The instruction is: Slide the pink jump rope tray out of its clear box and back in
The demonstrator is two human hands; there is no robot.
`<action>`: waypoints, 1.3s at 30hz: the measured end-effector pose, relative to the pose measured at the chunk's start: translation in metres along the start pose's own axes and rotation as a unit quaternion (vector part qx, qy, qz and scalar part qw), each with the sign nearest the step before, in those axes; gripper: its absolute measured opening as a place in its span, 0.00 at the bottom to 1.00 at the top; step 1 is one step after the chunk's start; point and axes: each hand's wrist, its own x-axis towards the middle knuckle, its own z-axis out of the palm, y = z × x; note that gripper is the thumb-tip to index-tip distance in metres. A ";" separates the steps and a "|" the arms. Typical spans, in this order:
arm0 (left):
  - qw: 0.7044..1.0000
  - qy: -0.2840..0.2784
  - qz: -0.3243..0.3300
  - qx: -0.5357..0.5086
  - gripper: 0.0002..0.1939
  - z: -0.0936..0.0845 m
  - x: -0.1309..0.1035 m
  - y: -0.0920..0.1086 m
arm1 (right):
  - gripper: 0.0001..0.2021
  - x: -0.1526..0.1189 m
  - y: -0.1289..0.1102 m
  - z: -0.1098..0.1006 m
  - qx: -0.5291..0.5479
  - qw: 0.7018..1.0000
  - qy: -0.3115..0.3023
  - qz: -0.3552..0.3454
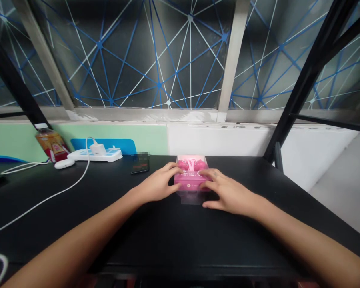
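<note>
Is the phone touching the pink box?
No, the phone lies on the desk, apart from the pink box.

Looks like an office-type desk spot, home or work I can't tell: black desktop point(156, 236), white power strip point(112, 155) and phone point(140, 163) at far left, patterned window point(138, 60) behind.
</note>
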 end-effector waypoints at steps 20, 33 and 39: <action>0.999 -0.004 0.005 -0.042 0.15 -0.001 -0.002 0.007 | 0.14 0.004 0.015 0.006 0.129 0.987 0.091 0.012; 0.997 -0.023 0.018 -0.066 0.20 0.001 -0.001 -0.006 | 0.24 0.009 0.016 0.008 0.136 0.989 0.059 0.017; 0.995 -0.042 0.018 -0.083 0.19 0.001 0.000 -0.011 | 0.22 0.007 0.022 0.007 0.150 0.988 0.047 0.001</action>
